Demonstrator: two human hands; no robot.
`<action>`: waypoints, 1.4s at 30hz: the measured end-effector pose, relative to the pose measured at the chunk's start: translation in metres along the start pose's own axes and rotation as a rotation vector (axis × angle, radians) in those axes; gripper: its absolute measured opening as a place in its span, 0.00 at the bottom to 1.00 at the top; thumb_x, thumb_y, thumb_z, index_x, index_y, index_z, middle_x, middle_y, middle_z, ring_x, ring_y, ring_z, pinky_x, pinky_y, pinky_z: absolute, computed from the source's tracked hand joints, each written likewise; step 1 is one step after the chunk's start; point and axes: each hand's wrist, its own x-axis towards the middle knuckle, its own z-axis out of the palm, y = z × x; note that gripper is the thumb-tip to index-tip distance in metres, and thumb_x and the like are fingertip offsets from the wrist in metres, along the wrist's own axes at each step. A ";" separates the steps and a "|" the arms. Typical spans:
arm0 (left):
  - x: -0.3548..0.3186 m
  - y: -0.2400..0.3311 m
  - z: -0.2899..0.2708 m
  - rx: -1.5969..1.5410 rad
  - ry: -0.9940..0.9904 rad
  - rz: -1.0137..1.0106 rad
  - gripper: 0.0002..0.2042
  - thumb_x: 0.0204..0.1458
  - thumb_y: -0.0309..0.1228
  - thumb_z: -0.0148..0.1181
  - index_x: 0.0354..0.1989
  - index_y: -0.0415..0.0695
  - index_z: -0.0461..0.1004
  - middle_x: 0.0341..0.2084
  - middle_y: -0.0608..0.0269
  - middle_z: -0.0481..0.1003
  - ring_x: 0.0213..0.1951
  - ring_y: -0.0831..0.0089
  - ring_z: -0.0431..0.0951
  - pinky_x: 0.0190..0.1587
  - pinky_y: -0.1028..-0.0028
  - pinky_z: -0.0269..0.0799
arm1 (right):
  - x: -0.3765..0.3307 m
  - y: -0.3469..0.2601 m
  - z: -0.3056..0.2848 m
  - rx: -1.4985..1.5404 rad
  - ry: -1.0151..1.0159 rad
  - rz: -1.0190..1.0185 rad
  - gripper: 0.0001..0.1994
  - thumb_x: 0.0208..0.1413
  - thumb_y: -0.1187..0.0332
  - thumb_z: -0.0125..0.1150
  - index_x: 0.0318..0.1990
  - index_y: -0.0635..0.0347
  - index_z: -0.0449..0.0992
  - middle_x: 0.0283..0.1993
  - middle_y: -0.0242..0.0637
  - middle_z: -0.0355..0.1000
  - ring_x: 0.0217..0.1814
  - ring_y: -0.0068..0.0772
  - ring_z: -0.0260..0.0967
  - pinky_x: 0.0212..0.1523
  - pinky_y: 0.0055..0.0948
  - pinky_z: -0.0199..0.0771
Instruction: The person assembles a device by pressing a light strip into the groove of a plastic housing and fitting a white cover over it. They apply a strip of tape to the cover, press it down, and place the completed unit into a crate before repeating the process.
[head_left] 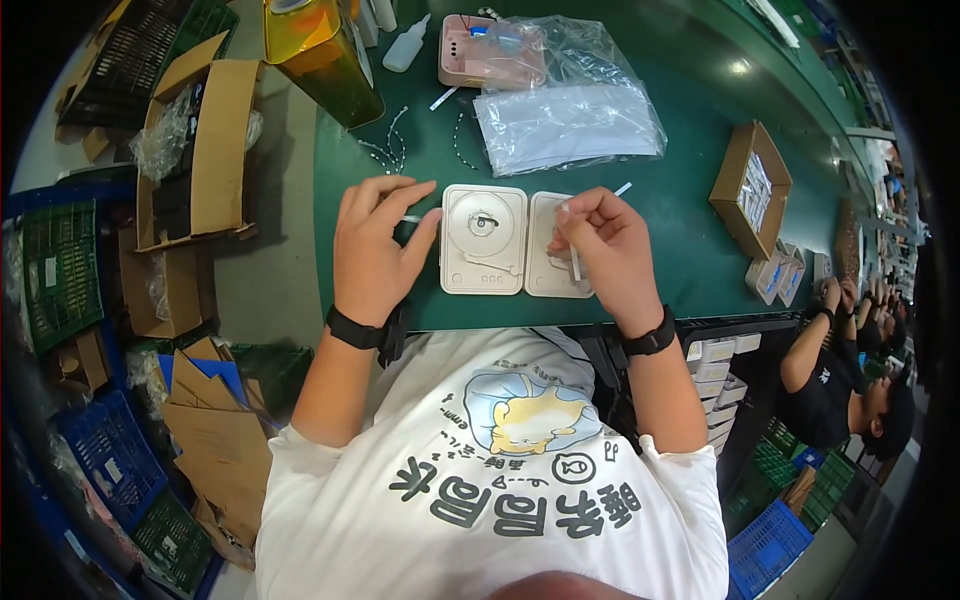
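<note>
Two cream, record-player-shaped cases lie side by side on the green table. The left case (485, 275) shows a round platter, a small tonearm and a row of little buttons. Much of the right case (543, 215) is covered by my right hand (606, 245). Its thumb and fingers are pinched together above that case, and what they hold is too small to make out. My left hand (380, 240) rests at the left case's left side, fingers curved and apart from the thumb, which is by the case edge. A small white strip (411, 218) shows between its fingers and thumb.
Beyond the cases lie a clear plastic bag (570, 125), a pink case (470, 60), a white squeeze bottle (407, 45) and thin wires (392, 145). A yellow-green tin (325, 60) stands far left. A cardboard tray (740, 190) sits right; another person (835, 370) works beyond.
</note>
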 end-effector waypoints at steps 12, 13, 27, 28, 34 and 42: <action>0.019 0.018 0.013 0.165 -0.202 0.261 0.08 0.56 0.27 0.79 0.44 0.49 0.90 0.45 0.68 0.83 0.49 0.60 0.82 0.52 0.59 0.74 | 0.000 -0.002 0.012 -0.217 -0.018 -0.088 0.07 0.74 0.73 0.75 0.52 0.66 0.86 0.44 0.25 0.84 0.43 0.11 0.77 0.46 0.19 0.79; 0.022 0.018 0.012 0.177 -0.210 0.299 0.08 0.57 0.27 0.79 0.44 0.49 0.90 0.45 0.67 0.84 0.48 0.59 0.82 0.52 0.59 0.74 | 0.000 -0.002 0.012 -0.206 -0.010 -0.074 0.07 0.73 0.73 0.75 0.52 0.66 0.87 0.44 0.26 0.84 0.42 0.11 0.77 0.46 0.19 0.79; 0.013 0.019 0.048 -0.091 -0.155 0.300 0.10 0.57 0.26 0.81 0.45 0.48 0.87 0.38 0.66 0.86 0.46 0.60 0.84 0.55 0.59 0.73 | 0.002 -0.010 0.015 -0.749 -0.041 -0.295 0.08 0.66 0.73 0.78 0.49 0.64 0.91 0.35 0.32 0.80 0.33 0.19 0.69 0.34 0.26 0.69; 0.014 0.017 0.049 -0.090 -0.158 0.326 0.11 0.57 0.25 0.81 0.46 0.48 0.87 0.39 0.66 0.87 0.46 0.60 0.84 0.56 0.59 0.73 | 0.003 -0.011 0.015 -0.751 -0.064 -0.302 0.08 0.66 0.73 0.78 0.49 0.64 0.91 0.35 0.32 0.80 0.33 0.20 0.68 0.34 0.26 0.68; 0.016 0.017 0.054 -0.109 -0.149 0.377 0.16 0.54 0.23 0.81 0.50 0.48 0.86 0.39 0.67 0.87 0.44 0.61 0.86 0.60 0.61 0.73 | 0.003 -0.017 0.015 -0.755 -0.094 -0.281 0.07 0.66 0.72 0.77 0.47 0.65 0.90 0.35 0.32 0.80 0.31 0.21 0.66 0.33 0.27 0.67; 0.019 0.023 0.057 -0.157 -0.210 0.336 0.17 0.57 0.22 0.76 0.53 0.50 0.84 0.41 0.65 0.86 0.45 0.60 0.84 0.60 0.57 0.75 | 0.007 -0.016 0.011 -0.757 -0.126 -0.289 0.08 0.66 0.70 0.77 0.46 0.65 0.90 0.35 0.34 0.79 0.31 0.24 0.67 0.34 0.29 0.69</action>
